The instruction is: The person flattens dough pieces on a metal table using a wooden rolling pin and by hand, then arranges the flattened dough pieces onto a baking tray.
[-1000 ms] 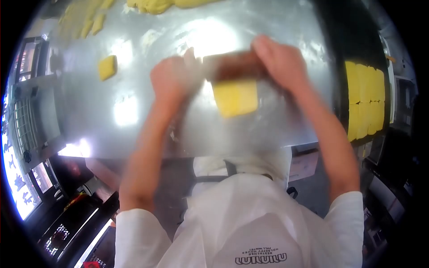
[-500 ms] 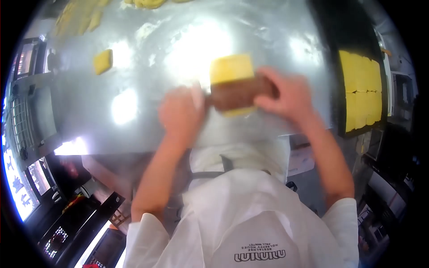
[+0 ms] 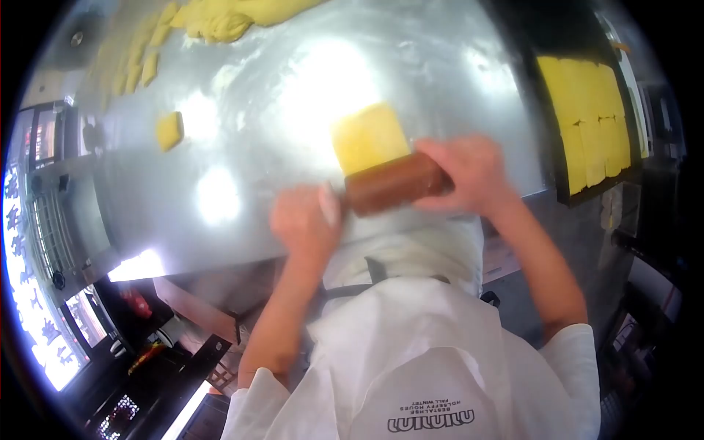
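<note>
A brown rolling pin [image 3: 396, 183] lies across the near edge of a flat yellow dough sheet [image 3: 370, 137] on the metal worktop. Closed around the pin's left end is my left hand [image 3: 306, 218], slightly blurred. My right hand [image 3: 469, 174] grips the other end, with the thumb and fingers around it. The pin is tilted, its right end farther from my body. Part of the dough's near edge is hidden under the pin.
A small yellow dough piece [image 3: 169, 131] sits on the left of the worktop [image 3: 279, 169]. More dough [image 3: 220, 22] lies in lumps and strips at the far left. A black tray [image 3: 561, 187] with several yellow dough squares [image 3: 594, 121] stands at the right.
The rolling pin has come nearer to my body with both hands on it and has turned slightly. More of the dough sheet shows beyond it. My view has shifted slightly.
</note>
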`<action>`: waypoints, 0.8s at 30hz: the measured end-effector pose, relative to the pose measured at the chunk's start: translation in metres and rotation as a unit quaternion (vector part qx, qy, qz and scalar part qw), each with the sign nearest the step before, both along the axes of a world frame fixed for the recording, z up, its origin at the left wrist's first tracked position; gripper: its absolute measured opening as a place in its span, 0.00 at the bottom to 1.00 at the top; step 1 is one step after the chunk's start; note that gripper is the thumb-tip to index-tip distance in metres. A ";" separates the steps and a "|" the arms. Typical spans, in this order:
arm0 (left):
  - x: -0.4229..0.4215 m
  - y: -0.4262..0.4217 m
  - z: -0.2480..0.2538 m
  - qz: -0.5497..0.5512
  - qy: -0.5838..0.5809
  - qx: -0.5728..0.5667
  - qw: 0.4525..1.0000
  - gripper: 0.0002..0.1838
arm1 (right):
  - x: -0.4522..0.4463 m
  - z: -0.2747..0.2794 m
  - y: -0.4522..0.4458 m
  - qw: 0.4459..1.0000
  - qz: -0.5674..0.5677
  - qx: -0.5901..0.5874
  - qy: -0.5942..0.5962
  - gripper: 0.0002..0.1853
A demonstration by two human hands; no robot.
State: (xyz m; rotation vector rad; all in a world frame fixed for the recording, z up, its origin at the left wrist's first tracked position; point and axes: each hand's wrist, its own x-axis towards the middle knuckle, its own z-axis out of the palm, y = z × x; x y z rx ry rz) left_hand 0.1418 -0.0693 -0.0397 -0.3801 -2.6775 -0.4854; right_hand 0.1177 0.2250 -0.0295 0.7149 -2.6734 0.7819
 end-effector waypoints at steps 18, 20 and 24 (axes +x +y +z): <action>-0.012 0.080 0.004 -0.159 -0.145 -0.009 0.976 0.56 | 0.005 0.004 0.051 0.887 -0.401 -0.139 -0.180 0.34; -0.008 0.082 0.005 -0.158 -0.158 -0.014 0.975 0.57 | 0.009 0.003 0.046 0.895 -0.397 -0.114 -0.169 0.35; -0.015 0.075 0.009 -0.156 -0.171 0.011 0.973 0.52 | -0.002 0.013 0.039 0.911 -0.363 -0.092 -0.174 0.36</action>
